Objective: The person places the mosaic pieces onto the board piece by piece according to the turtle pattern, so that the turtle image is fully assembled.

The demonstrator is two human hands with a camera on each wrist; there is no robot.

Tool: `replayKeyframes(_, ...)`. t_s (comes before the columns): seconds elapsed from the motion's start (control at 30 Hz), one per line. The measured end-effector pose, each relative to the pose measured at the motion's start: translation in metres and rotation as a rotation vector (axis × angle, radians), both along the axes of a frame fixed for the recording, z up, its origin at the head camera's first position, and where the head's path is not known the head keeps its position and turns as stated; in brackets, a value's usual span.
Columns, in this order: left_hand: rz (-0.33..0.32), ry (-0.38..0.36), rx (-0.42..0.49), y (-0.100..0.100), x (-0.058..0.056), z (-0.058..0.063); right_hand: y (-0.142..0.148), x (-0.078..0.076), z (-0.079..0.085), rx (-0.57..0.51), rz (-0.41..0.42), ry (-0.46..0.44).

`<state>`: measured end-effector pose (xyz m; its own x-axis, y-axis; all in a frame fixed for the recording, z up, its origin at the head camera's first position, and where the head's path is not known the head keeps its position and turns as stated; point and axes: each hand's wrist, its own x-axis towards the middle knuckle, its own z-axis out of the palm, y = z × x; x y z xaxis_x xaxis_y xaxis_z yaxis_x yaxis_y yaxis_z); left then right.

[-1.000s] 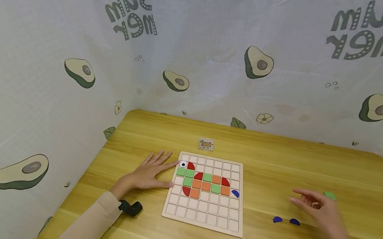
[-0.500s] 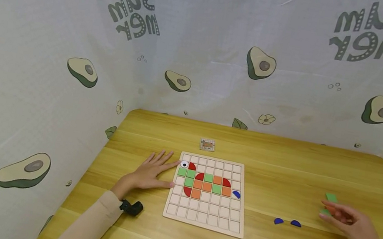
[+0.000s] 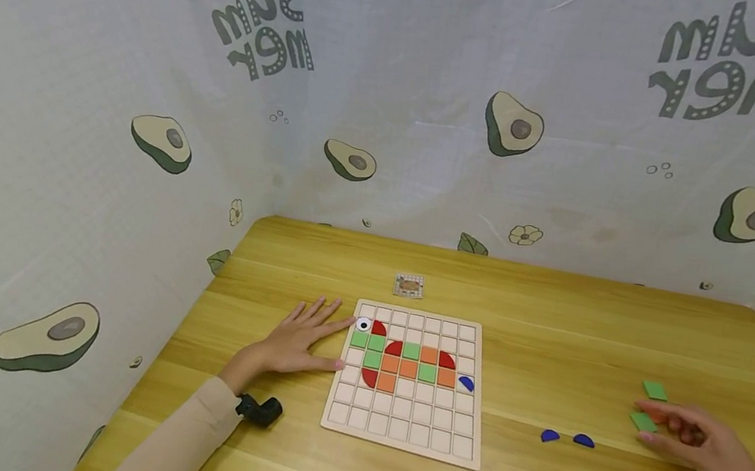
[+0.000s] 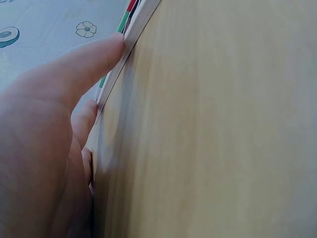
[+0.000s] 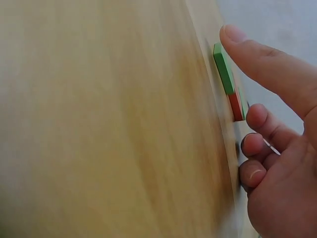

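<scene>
My left hand (image 3: 294, 342) lies with fingers spread beside the wooden grid board (image 3: 401, 415), thumb and index fingertip at its left edge. In the left wrist view the thumb (image 4: 99, 59) meets the board's side. Green, orange and red tiles, a white eye disc (image 3: 363, 324) and a blue half-round piece (image 3: 466, 384) sit on the board. Over at the right, my right hand (image 3: 702, 444) has its fingers loosely bent above a green tile (image 3: 644, 422) and an orange tile (image 5: 237, 106). Its thumb and index finger are apart, with the tiles lying on the table beside them.
A second green tile (image 3: 655, 390) lies just behind the right fingertips. Two blue half-round pieces (image 3: 550, 436) lie between board and right hand. A small picture card (image 3: 409, 286) is behind the board. A printed curtain (image 3: 426, 169) hangs at the table's back edge.
My right hand has moved right, from near the blue half-round pieces to the green and orange tiles. The left hand stays at the board's edge.
</scene>
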<state>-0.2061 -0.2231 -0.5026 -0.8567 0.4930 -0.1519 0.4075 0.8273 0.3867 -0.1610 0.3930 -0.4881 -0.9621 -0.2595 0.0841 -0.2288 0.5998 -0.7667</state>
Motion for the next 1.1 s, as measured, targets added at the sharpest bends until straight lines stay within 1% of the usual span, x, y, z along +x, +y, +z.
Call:
replayKeyframes(0.1,0.002,0.003,-0.004,-0.0001,-0.0004,-0.0009,0.0005,-0.0008,0.0014,-0.009,0.034,0.001)
replayKeyframes(0.23,0.002,0.003,-0.002,-0.0006,-0.0005,-0.0021,0.0013,-0.0007,0.0015,-0.016,0.055,-0.008)
replayKeyframes(0.6,-0.002,0.001,-0.002,-0.0006,-0.0001,-0.0015,0.0039,-0.0022,0.0011,0.039,0.056,0.006)
replayKeyframes(0.67,-0.004,0.001,0.000,-0.0008,0.0000,-0.0015,0.0039,-0.0023,0.0005,0.043,0.047,0.005)
replayKeyframes(0.9,-0.007,-0.002,0.003,-0.0014,0.0009,-0.0003,0.0047,-0.0019,-0.0018,0.047,0.059,0.027)
replayKeyframes(1.1,-0.009,0.003,0.017,-0.0012,0.0010,0.0002,0.0046,-0.0013,-0.0029,0.096,0.034,0.039)
